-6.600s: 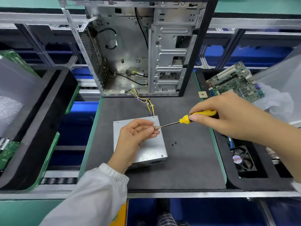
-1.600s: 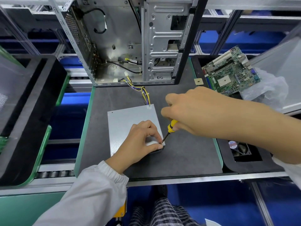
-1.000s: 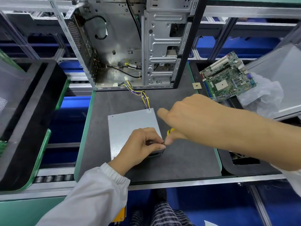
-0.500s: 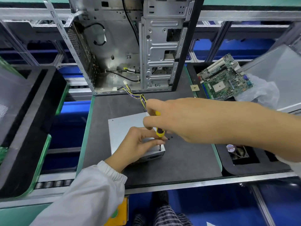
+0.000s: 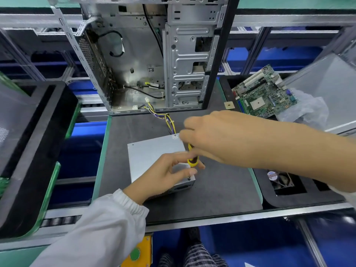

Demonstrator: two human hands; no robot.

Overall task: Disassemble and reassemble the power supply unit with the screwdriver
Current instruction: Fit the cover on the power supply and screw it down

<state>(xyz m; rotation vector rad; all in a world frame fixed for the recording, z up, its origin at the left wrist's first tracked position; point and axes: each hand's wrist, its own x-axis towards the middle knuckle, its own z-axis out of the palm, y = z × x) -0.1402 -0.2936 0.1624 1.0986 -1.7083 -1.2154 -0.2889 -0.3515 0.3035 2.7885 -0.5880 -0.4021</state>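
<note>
Right hand (image 5: 217, 139) grips the yellow-and-black-handled screwdriver (image 5: 192, 158), held upright with its tip on the near right corner of the flat grey metal power supply unit (image 5: 152, 153). Left hand (image 5: 163, 174) curls over that same corner, fingers touching the casing beside the shaft. Open silver computer case (image 5: 154, 54) stands at the far edge of the dark grey work mat (image 5: 221, 189); the unit lies at the mat's centre, its yellow-and-purple cable bundle (image 5: 167, 120) running back to the case.
</note>
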